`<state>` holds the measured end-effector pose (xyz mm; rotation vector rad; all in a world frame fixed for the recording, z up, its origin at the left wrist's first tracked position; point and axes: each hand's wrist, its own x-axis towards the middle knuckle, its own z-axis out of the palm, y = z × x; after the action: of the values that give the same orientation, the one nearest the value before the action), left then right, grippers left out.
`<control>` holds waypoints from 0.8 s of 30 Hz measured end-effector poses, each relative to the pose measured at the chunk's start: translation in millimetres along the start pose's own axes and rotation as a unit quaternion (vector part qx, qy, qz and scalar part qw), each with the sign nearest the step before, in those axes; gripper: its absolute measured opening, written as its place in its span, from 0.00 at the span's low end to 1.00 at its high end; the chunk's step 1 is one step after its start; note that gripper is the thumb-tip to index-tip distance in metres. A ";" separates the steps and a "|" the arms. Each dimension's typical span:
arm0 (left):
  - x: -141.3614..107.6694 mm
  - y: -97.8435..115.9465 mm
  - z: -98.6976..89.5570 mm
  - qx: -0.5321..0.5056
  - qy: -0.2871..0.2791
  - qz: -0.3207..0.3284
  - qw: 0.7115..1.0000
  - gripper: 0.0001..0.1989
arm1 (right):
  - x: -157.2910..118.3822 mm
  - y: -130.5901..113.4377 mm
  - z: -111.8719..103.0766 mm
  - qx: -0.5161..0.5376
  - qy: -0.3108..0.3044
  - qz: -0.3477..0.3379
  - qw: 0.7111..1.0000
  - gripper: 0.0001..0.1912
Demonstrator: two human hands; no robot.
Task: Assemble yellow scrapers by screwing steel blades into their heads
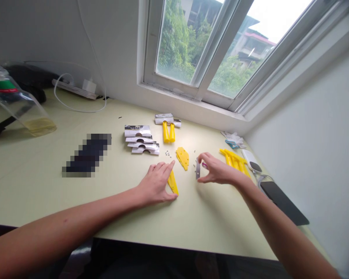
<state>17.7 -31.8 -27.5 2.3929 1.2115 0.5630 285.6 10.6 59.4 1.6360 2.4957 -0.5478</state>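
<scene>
My left hand (155, 184) holds a flat yellow plastic piece (172, 183) at its two ends, between thumb and fingertips, low over the table. Between the thumb and fingers of my right hand (218, 169) is a thin grey metal blade (197, 170), gripped end to end. Ahead of my hands lie stacked flat yellow pieces with holes (182, 158). A small cluster of metal nuts or screws (168, 153) sits just left of them. A few tiny parts lie beside the blade, and something small and pinkish shows partly behind my right fingers.
Folded card packages (141, 139) lie behind my left hand, with two yellow handles (169, 132) farther back. Several yellow T-shaped parts (235, 162), a white device (251, 161) and a dark phone-like slab (283, 201) are rightward. A bottle (23, 104) stands at left.
</scene>
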 end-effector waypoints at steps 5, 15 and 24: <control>7.6 -0.8 -9.1 -0.024 0.018 0.014 0.999 0.49 | -2.4 57.0 -9.9 -0.027 0.008 0.105 0.994 0.23; 95.7 -0.5 -15.3 0.017 0.030 0.050 0.998 0.47 | -12.4 51.6 -18.0 -0.033 0.011 0.088 0.996 0.17; -16.7 -11.6 -14.0 0.083 -0.103 0.202 0.970 0.36 | -40.3 31.8 -3.4 0.004 0.060 0.068 0.996 0.12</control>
<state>-6.3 -36.9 -24.6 2.7823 0.7084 0.3232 331.4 -11.8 66.4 1.8762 2.4412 -0.4581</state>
